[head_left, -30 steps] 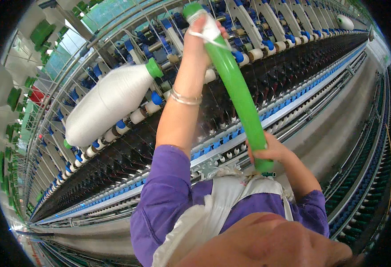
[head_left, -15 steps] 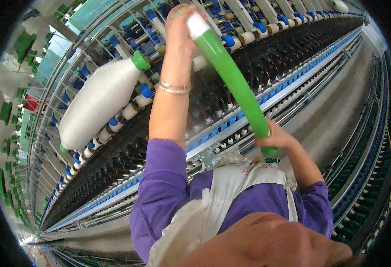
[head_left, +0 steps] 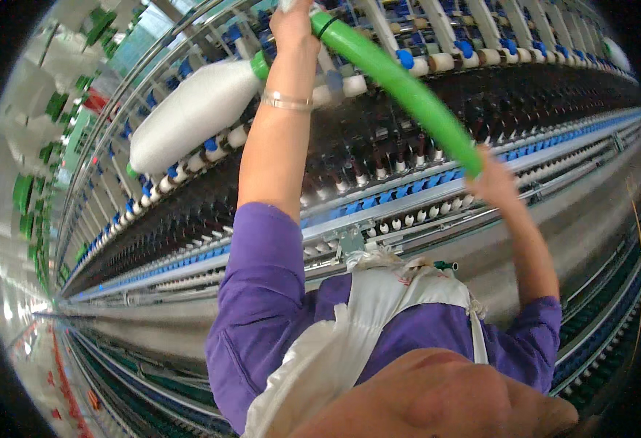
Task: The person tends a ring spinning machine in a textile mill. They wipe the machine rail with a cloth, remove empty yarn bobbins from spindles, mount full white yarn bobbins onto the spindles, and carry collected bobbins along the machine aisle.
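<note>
A long green bobbin tube (head_left: 407, 86) slants from upper left down to the right between my two hands. My left hand (head_left: 292, 29), raised to the top edge of the view, is closed at the tube's upper end, by a dark band. Some white material shows in that hand, partly cut off by the edge. My right hand (head_left: 494, 181), blurred by motion, is closed round the lower end. Left of my left forearm hangs a full white roving bobbin (head_left: 195, 113) with green ends.
A long spinning frame (head_left: 408, 212) crosses the view, with rows of dark spindles, a blue strip and metal rails. White rollers with blue knobs (head_left: 406, 58) run above. More green-ended bobbins (head_left: 23, 193) hang at far left. Another machine row (head_left: 138, 365) lies lower left.
The tube and my right hand have moved up and right. White material around the tube's upper end has given way to bare green with a dark band. The whole view has also shifted.
</note>
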Action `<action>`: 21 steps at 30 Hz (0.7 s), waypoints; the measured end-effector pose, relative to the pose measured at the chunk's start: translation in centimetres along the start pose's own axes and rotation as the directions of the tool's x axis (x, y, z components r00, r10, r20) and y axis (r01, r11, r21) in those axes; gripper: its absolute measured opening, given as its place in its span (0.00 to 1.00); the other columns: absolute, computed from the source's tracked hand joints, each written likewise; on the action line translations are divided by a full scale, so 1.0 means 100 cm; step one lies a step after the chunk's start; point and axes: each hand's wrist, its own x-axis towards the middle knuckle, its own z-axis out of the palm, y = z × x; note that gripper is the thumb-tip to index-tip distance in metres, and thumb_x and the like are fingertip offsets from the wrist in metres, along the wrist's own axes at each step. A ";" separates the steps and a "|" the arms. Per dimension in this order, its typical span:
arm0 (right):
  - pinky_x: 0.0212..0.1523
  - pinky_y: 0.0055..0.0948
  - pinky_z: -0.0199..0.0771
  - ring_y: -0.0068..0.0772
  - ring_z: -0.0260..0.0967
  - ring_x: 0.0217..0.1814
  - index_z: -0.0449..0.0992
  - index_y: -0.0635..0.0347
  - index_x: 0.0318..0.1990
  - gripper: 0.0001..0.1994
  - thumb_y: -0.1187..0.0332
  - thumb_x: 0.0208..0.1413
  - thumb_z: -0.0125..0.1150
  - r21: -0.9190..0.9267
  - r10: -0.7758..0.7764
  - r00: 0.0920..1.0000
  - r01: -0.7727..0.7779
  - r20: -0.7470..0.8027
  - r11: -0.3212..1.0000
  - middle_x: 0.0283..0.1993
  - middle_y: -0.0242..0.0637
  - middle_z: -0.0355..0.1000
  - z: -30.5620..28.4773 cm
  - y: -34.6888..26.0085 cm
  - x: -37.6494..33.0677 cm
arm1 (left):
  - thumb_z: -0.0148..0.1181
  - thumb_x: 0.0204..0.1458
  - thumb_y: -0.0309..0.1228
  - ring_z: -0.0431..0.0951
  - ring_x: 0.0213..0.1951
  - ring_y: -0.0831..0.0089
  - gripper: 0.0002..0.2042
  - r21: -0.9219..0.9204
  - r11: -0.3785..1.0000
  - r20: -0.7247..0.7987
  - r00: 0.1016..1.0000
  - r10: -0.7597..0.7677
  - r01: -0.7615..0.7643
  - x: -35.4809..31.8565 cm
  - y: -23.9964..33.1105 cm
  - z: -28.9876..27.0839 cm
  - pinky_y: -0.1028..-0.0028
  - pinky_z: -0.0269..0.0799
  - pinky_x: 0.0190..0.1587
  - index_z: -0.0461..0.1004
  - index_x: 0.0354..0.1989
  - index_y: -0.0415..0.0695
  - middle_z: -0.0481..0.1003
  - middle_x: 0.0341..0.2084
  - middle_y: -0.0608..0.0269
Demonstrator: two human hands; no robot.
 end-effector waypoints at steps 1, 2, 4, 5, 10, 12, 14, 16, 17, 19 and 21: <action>0.38 0.44 0.75 0.49 0.75 0.39 0.68 0.53 0.51 0.24 0.64 0.43 0.65 -0.123 -0.013 0.988 -0.006 -0.154 0.992 0.36 0.45 0.74 -0.022 0.016 0.036 | 0.61 0.53 0.32 0.75 0.36 0.66 0.15 -0.036 0.998 -0.098 0.994 0.043 -0.047 0.009 0.003 0.002 0.67 0.70 0.35 0.73 0.46 0.36 0.75 0.35 0.58; 0.38 0.44 0.75 0.47 0.75 0.41 0.67 0.51 0.51 0.23 0.65 0.44 0.65 -0.291 -0.234 0.896 0.125 -0.377 0.949 0.38 0.42 0.74 -0.048 0.033 0.067 | 0.62 0.53 0.32 0.75 0.35 0.67 0.14 -0.068 0.993 -0.193 0.978 0.084 -0.098 0.015 0.010 0.005 0.68 0.69 0.35 0.74 0.45 0.36 0.76 0.34 0.57; 0.46 0.48 0.74 0.47 0.72 0.50 0.62 0.46 0.62 0.32 0.56 0.50 0.65 -0.480 -0.202 0.831 -0.088 -0.518 0.873 0.49 0.39 0.72 -0.092 0.058 0.154 | 0.62 0.54 0.31 0.75 0.32 0.68 0.12 0.378 0.885 -0.206 0.907 0.367 -0.272 0.010 0.021 0.018 0.69 0.69 0.34 0.75 0.42 0.35 0.76 0.32 0.56; 0.52 0.53 0.69 0.47 0.69 0.55 0.59 0.44 0.65 0.33 0.49 0.53 0.61 -0.562 -0.319 0.774 -0.056 -0.546 0.825 0.55 0.39 0.69 -0.104 0.065 0.192 | 0.63 0.54 0.33 0.74 0.30 0.68 0.13 0.468 0.846 -0.195 0.904 0.381 -0.256 -0.001 0.025 0.027 0.68 0.69 0.34 0.74 0.39 0.34 0.77 0.29 0.57; 0.64 0.68 0.48 0.43 0.57 0.69 0.54 0.41 0.69 0.33 0.37 0.62 0.38 -0.643 -0.383 0.846 0.064 -0.370 0.763 0.68 0.39 0.58 -0.070 0.039 0.292 | 0.52 0.56 0.32 0.73 0.32 0.55 0.10 0.612 0.596 0.356 0.854 0.380 -0.520 -0.165 -0.006 0.003 0.58 0.70 0.37 0.70 0.34 0.36 0.73 0.29 0.47; 0.65 0.69 0.47 0.43 0.57 0.69 0.56 0.40 0.69 0.32 0.37 0.63 0.32 -0.611 -0.303 0.871 0.003 -0.387 0.792 0.69 0.39 0.58 -0.060 0.019 0.285 | 0.48 0.56 0.32 0.72 0.34 0.48 0.09 0.688 0.398 0.611 0.780 0.132 -0.606 -0.254 -0.044 -0.050 0.54 0.70 0.39 0.70 0.33 0.38 0.69 0.31 0.45; 0.66 0.59 0.52 0.42 0.57 0.68 0.60 0.47 0.66 0.29 0.44 0.62 0.45 -0.493 -0.375 0.830 0.143 -0.413 0.858 0.68 0.41 0.59 -0.060 -0.017 0.273 | 0.51 0.55 0.35 0.73 0.36 0.50 0.10 0.819 0.465 0.530 0.754 -0.388 -0.337 -0.347 -0.085 -0.128 0.54 0.70 0.39 0.72 0.34 0.40 0.72 0.29 0.50; 0.67 0.52 0.53 0.43 0.57 0.69 0.63 0.51 0.65 0.29 0.48 0.60 0.54 -0.368 -0.504 0.737 0.361 -0.450 0.857 0.66 0.42 0.61 -0.063 -0.069 0.259 | 0.53 0.56 0.38 0.77 0.42 0.49 0.17 0.933 0.359 0.298 0.531 -0.794 0.013 -0.426 -0.122 -0.205 0.57 0.72 0.44 0.74 0.44 0.37 0.75 0.39 0.40; 0.66 0.48 0.56 0.45 0.58 0.68 0.64 0.55 0.63 0.30 0.51 0.55 0.60 -0.373 -0.656 0.593 0.541 -0.467 0.754 0.65 0.43 0.63 -0.057 -0.102 0.249 | 0.53 0.57 0.38 0.77 0.42 0.53 0.17 0.962 0.269 0.272 0.178 -0.946 -0.042 -0.449 -0.141 -0.238 0.60 0.71 0.47 0.74 0.46 0.36 0.75 0.42 0.40; 0.64 0.44 0.60 0.47 0.60 0.65 0.65 0.59 0.61 0.34 0.54 0.48 0.68 -0.425 -0.815 0.398 0.708 -0.421 0.565 0.61 0.46 0.66 -0.034 -0.182 0.230 | 0.50 0.58 0.34 0.77 0.42 0.55 0.17 0.596 0.799 0.776 0.197 -0.600 0.084 -0.490 -0.167 -0.287 0.60 0.68 0.49 0.74 0.46 0.32 0.77 0.40 0.43; 0.60 0.44 0.64 0.50 0.64 0.61 0.63 0.60 0.62 0.40 0.56 0.41 0.72 -0.518 -0.908 0.253 0.755 -0.335 0.402 0.58 0.48 0.68 -0.017 -0.268 0.221 | 0.49 0.58 0.34 0.77 0.42 0.56 0.17 0.819 0.573 0.573 0.067 -0.817 -0.024 -0.500 -0.184 -0.321 0.60 0.68 0.49 0.74 0.46 0.33 0.77 0.41 0.43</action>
